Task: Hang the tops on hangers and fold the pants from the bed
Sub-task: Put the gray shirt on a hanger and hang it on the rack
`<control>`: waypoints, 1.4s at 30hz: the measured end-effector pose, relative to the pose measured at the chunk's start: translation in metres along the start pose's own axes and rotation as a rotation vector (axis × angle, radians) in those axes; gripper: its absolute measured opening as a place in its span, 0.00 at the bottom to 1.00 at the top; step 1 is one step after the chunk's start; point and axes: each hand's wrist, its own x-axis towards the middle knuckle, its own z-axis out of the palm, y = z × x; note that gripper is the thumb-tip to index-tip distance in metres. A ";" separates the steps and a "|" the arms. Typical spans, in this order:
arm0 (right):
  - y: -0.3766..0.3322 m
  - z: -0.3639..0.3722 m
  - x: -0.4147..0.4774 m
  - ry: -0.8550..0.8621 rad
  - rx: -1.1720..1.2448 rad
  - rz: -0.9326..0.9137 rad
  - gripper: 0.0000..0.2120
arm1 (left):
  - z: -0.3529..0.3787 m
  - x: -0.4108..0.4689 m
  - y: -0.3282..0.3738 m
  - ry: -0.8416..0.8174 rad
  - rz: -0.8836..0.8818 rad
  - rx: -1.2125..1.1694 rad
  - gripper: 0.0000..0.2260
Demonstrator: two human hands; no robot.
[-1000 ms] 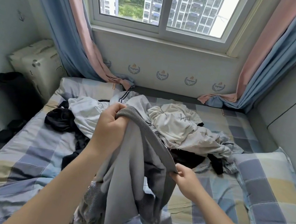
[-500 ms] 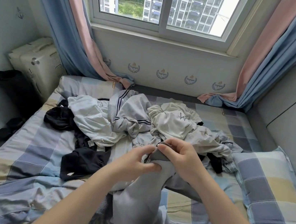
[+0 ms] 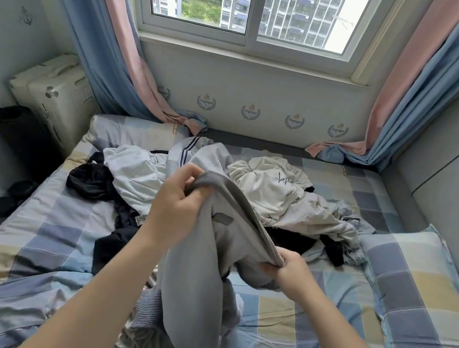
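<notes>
The left hand (image 3: 177,199) grips one end of the ribbed waistband (image 3: 243,205) of the grey sweatpants (image 3: 194,280), fingers curled round it, raised in front of the clothes pile (image 3: 272,192). The right hand (image 3: 287,269) pinches the other end, lower, at the pile's near edge. The legs hang down, nearer than the pile.

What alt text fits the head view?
Two bare hands hold a grey garment up by its ribbed band over a checked bed: the left hand grips the higher end, the right hand pinches the lower end. A pile of light and dark clothes lies behind it, below a window.
</notes>
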 end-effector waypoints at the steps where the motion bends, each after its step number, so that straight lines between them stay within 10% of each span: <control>1: 0.001 -0.001 -0.001 -0.004 0.074 0.015 0.05 | -0.002 0.002 -0.004 0.047 -0.024 -0.008 0.03; 7: -0.026 -0.015 -0.008 -0.055 0.318 -0.006 0.09 | 0.006 0.002 -0.039 0.110 -0.289 0.010 0.04; 20: -0.090 -0.039 -0.016 -0.012 1.119 0.205 0.11 | 0.050 -0.057 -0.027 -0.632 -0.316 0.055 0.21; 25: -0.109 -0.050 -0.025 -0.007 1.259 0.060 0.15 | 0.069 -0.063 -0.030 -0.477 -0.244 0.161 0.04; 32: -0.107 -0.059 -0.025 -0.035 1.322 0.035 0.17 | 0.055 -0.058 -0.024 -0.317 -0.259 0.112 0.08; 42: -0.076 -0.006 -0.034 -0.073 0.652 0.011 0.08 | 0.023 -0.029 0.014 -0.086 -0.271 -0.080 0.13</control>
